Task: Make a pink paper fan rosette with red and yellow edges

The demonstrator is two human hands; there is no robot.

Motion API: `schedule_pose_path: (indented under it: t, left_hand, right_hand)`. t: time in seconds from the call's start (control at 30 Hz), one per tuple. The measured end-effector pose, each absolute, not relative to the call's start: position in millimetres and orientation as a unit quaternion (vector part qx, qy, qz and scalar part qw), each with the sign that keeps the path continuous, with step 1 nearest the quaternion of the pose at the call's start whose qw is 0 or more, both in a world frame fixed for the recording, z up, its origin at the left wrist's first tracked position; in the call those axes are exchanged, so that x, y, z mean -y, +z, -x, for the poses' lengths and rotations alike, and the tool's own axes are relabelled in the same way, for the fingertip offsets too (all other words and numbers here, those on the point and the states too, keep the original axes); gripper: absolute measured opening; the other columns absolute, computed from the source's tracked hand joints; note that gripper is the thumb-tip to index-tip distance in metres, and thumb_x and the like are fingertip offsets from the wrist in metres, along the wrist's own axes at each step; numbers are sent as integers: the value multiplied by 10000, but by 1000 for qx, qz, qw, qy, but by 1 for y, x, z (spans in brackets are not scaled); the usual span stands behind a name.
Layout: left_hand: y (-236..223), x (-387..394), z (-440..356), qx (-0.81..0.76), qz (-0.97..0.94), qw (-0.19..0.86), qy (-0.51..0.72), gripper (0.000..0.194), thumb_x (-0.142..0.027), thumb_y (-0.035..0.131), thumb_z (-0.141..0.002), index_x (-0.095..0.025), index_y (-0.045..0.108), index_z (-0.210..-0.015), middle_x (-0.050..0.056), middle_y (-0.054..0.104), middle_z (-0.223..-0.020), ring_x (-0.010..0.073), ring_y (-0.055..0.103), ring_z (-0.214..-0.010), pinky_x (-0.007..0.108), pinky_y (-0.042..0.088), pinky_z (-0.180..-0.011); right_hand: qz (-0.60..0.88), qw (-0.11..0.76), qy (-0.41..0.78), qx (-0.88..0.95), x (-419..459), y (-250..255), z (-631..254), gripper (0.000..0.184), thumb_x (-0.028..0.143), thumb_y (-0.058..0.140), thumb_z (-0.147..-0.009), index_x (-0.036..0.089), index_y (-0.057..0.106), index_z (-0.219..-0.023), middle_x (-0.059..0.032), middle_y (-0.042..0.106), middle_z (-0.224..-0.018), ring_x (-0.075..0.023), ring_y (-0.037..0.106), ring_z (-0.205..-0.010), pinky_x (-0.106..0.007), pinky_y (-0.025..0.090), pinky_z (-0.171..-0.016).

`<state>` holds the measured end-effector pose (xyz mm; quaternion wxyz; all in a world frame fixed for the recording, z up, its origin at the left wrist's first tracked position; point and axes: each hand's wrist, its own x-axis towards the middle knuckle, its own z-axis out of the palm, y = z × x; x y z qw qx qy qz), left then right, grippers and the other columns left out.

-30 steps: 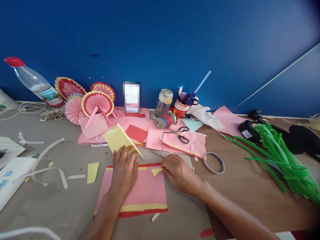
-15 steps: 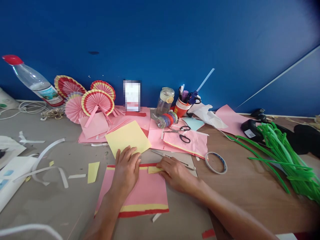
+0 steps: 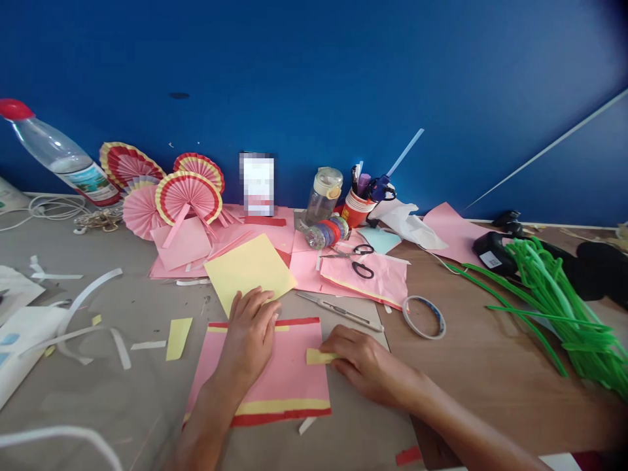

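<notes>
A pink paper sheet with red and yellow strips along its far and near edges lies before me. My left hand rests on it with fingers stretched out, their tips at the near part of a yellow paper square. In the pinched fingers of my right hand is a short yellow paper strip. That strip's free end lies over the pink sheet's right side. Just beyond my right hand is a utility knife; behind it, black-handled scissors rest on pink paper.
Folded paper fans stand against the blue wall, beside a tilted bottle and a phone. A tape roll and green pipe cleaners lie to the right. Paper scraps are scattered at left.
The yellow square, tilted up at first, has come down flat. My right hand has drawn the yellow strip toward me and right, away from the sheet's far edge. My left hand stays put.
</notes>
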<state>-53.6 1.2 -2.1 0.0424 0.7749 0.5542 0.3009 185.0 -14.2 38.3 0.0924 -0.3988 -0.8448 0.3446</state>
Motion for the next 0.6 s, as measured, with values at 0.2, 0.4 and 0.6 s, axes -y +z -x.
schedule_pose_path:
  t: [0.2,0.4,0.6]
  left_hand:
    - [12,8,51,-545,-786,61,283,245,-120,398,-893,-218,589,-1011,60,641,-1125,217,522,-1153,504,302,-1083]
    - [24,21,51,-540,-797,64,264,230,-129,398,-904,-227,576,-1012,54,642,-1100,199,564,-1083,474,335,-1055]
    - [18,30,48,-547,-791,63,267,244,-122,401,-893,-222,600,-991,62,651,-1082,207,579,-1063,484,361,-1047]
  right_hand:
    - [416,179,478,753,13,31,-186,322,74,503,-826,241,657,-1054,-36,628,-989,-167,616,-911,-292,495,-812]
    - [456,238,494,701,-4,27,-168,236,79,506,-810,196,696,-886,-36,661,-873,-155,616,-807,-267,484,-720]
    - [468,225,475,710,-5,24,-169,236,82,506,-819,204,694,-894,-33,670,-885,-156,623,-817,-263,493,-716]
